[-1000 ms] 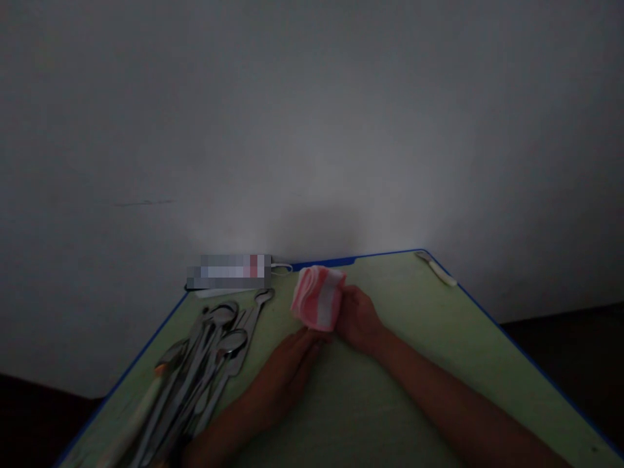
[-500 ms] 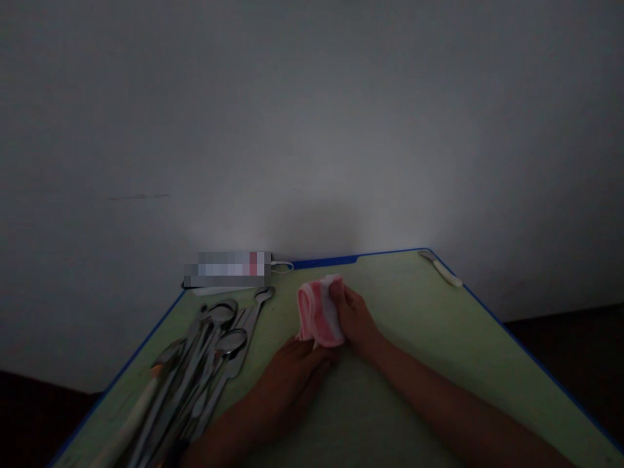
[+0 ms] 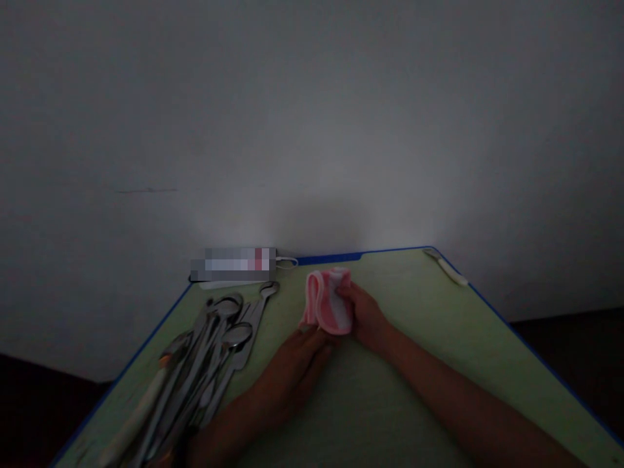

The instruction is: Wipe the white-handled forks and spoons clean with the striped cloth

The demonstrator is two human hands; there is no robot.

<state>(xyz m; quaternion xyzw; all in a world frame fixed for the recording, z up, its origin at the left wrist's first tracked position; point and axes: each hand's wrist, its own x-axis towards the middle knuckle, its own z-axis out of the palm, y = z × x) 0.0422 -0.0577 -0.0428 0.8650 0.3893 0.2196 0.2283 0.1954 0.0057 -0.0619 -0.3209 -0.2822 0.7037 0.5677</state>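
The right hand has brought its thumb over the folded cloth just below frame centre, pinching its side, apparently to steady it, while the left hand lies at its base, fingers together, grip unclear.

No lettering, number or sign is showing legibly; pixelation is masking the object sitting at the tabletop far left corner.
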